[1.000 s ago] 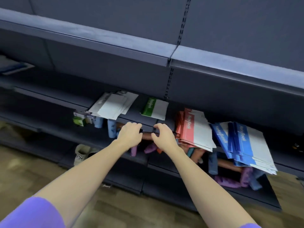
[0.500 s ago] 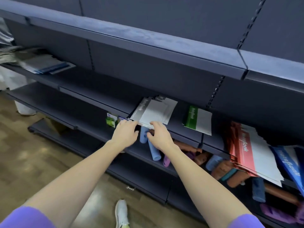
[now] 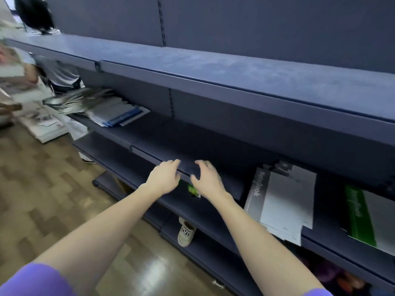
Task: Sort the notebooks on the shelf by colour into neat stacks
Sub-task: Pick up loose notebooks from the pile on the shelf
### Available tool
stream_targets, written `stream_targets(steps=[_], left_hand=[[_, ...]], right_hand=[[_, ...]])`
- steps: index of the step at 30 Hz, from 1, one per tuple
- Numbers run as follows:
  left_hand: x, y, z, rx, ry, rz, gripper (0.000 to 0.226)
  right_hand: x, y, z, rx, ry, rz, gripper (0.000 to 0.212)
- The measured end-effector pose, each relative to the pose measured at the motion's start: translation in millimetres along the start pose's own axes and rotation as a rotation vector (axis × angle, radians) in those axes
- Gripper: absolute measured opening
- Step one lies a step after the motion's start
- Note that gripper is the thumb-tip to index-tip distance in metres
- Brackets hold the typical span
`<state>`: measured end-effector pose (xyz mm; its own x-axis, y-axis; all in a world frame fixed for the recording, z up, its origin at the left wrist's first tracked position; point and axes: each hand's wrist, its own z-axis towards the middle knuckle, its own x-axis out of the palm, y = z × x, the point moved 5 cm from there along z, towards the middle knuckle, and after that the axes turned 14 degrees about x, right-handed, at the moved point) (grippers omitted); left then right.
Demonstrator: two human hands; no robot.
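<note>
While both hands hover loosely curled, empty, left hand (image 3: 163, 178), right hand (image 3: 208, 181), grey notebooks (image 3: 280, 201) rightward.

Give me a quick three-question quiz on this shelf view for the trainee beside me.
1. True or false: the left hand is gripping a notebook.
2. Which stack lies nearest the right hand? A) grey notebooks B) green notebook C) blue-striped notebooks
3. Fill in: both hands hover at the front edge of the middle ____.

Key: 1 false, its fingers are relaxed and hold nothing; 2 A; 3 shelf.
</note>
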<state>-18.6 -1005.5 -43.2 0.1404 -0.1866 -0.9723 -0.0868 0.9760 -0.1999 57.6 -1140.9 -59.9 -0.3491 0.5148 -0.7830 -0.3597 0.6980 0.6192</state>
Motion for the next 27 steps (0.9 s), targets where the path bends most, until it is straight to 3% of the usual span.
stream_targets(steps=[6, 12, 19, 27], left_hand=[[-6.7, 97.9, 12.2, -0.018, -0.021, -0.022, 0.047], [-20.2, 207.9, 32.2, 0.087, -0.047, -0.021, 0.047], [-46.8, 328.3, 46.6, 0.216, 0.008, -0.038, 0.046], [-55.3, 423.8, 77.5, 0.291, 0.083, -0.036, 0.044]], right_hand=[[59.4, 65.3, 47.2, -0.013, 0.036, -0.064, 0.053], [116.1, 138.6, 94.0, 0.067, -0.049, -0.068, 0.053], [183.6, 233.0, 131.5, 0.210, -0.110, -0.026, 0.052], [229.8, 289.1, 189.5, 0.315, -0.150, 0.072, 0.051]])
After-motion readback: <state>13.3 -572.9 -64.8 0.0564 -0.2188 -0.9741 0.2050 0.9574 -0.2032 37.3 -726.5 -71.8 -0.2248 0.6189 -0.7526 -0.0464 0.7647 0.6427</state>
